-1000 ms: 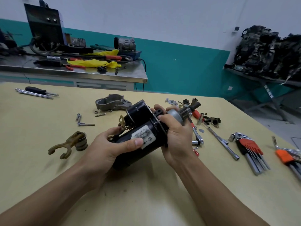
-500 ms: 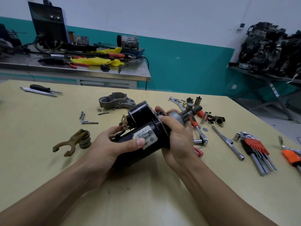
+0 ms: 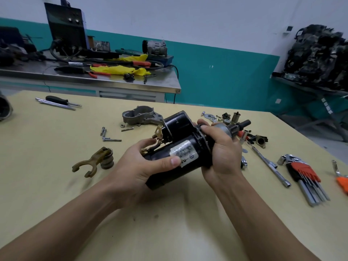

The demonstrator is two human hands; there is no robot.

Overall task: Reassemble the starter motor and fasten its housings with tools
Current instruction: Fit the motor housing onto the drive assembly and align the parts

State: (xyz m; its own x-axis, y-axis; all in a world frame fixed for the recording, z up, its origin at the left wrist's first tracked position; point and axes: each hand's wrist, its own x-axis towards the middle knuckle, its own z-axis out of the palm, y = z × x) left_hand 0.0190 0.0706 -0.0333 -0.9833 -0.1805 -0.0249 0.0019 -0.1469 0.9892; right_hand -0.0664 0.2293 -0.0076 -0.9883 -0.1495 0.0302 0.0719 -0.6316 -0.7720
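- Starter motor [image 3: 180, 147] held above the counter [image 3: 47, 166] middle, clear of the surface, shaft end pointing toward the far right edge.
- Left hand [image 3: 143, 166] wrapped around the black body's near end, thumb pressed on the label.
- Right hand [image 3: 222, 149] closed around the shaft-end collar, fingers curled over the top.
- Grey end housing [image 3: 141, 116] lies just behind the motor, toward the far edge.
- Bolts [image 3: 109, 136] left of that housing; brown fork lever [image 3: 90, 162] left of the left hand, apart from it.
- Hex key set [image 3: 305, 178] and extension bar [image 3: 267, 162] crowd the right side.
- Screwdriver [image 3: 58, 100] near the far left edge.
- Near edge and left-centre counter bare, open room there.
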